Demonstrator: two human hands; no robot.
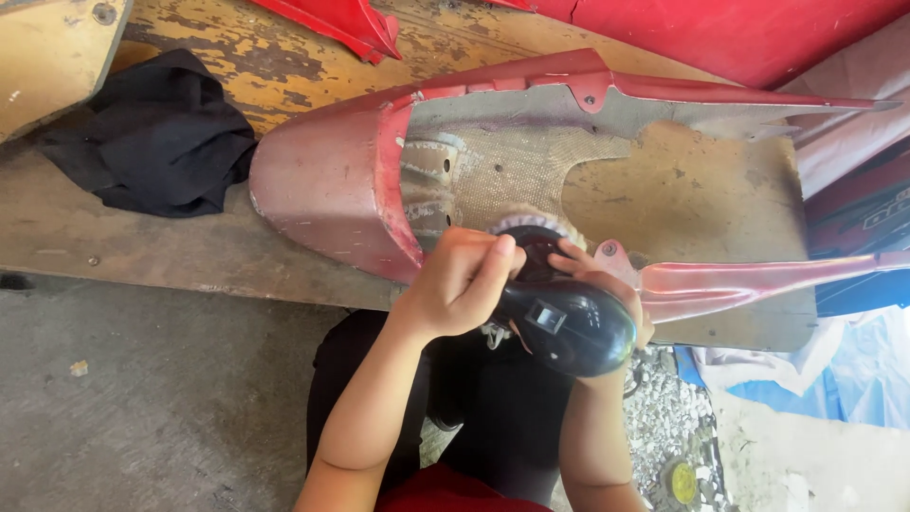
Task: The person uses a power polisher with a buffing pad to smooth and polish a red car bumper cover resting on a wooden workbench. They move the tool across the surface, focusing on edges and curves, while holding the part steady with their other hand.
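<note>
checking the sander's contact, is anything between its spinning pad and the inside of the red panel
Nothing visible: the pad of the black sander sits directly on the red panel, gripped by the left hand and right hand.

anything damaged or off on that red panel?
Yes. The red panel is worn: paint dulled and patchy on its rounded end, bare mesh-like layer exposed inside with ragged edges. Both hands, left and right, hold a black power tool on it. The wooden board has peeling paint.
</note>
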